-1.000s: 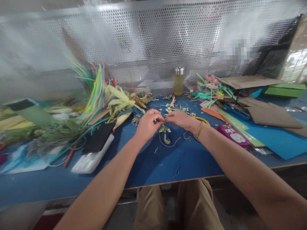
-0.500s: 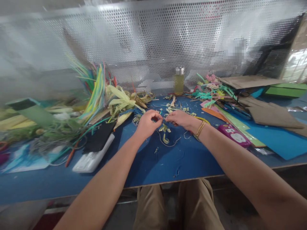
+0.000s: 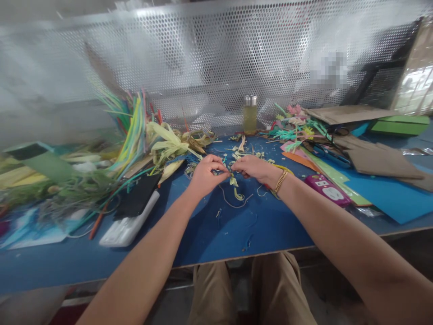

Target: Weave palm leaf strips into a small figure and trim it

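Note:
Above the blue table (image 3: 267, 225), my left hand (image 3: 209, 174) pinches with thumb and forefinger at the top of a small pale green corn husk piece (image 3: 234, 181). The fingers of my right hand (image 3: 252, 167), also closed, meet it from the other side, but what exactly they grip is too small to make out. The husk piece dangles below the fingertips and ends in a curled strip. A thin cord (image 3: 233, 205) loops on the table under the hands. Husk scraps (image 3: 241, 143) lie just behind them.
Left are a corn husk bundle (image 3: 169, 140), coloured stems (image 3: 133, 126), a black item (image 3: 137, 198) and a white device (image 3: 130, 225). A bottle (image 3: 250, 115) stands behind. Right are a purple case (image 3: 327, 190), coloured paper (image 3: 389, 189), brown cardboard (image 3: 379, 160) and paper flowers (image 3: 297, 124).
Both hands stay close together at the same spot, fingers still closed. The dangling husk piece has swung slightly to the right. The view has shifted a little.

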`<state>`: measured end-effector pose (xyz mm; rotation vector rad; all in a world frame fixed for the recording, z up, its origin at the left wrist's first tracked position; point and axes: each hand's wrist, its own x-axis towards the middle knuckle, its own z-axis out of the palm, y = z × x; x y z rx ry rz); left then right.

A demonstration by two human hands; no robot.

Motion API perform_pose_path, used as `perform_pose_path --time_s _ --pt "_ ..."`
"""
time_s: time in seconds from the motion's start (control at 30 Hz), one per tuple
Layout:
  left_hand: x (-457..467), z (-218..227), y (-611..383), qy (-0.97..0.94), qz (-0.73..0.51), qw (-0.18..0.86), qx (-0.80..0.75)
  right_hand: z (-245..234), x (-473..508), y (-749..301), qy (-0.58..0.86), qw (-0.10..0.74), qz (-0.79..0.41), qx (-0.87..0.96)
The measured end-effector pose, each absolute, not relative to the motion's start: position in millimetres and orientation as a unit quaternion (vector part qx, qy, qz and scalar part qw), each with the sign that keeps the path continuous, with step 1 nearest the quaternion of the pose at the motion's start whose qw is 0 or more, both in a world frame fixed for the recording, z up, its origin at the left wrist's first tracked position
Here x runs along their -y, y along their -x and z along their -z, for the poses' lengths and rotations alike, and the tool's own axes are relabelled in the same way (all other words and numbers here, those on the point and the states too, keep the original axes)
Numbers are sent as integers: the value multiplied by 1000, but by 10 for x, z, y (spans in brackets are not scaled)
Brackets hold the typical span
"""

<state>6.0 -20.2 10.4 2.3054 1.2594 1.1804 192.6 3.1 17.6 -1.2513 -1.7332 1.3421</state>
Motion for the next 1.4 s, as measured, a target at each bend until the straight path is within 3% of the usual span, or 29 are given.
perform_pose_path --time_s 0.7,1.4 --pt "188 -80 -56 -776 -401 113 -474 -213 18 -1889 480 306 -503 650" --pt "176 -38 -101 -763 -414 243 -432 -184 -3 -1898 462 294 -509 664"
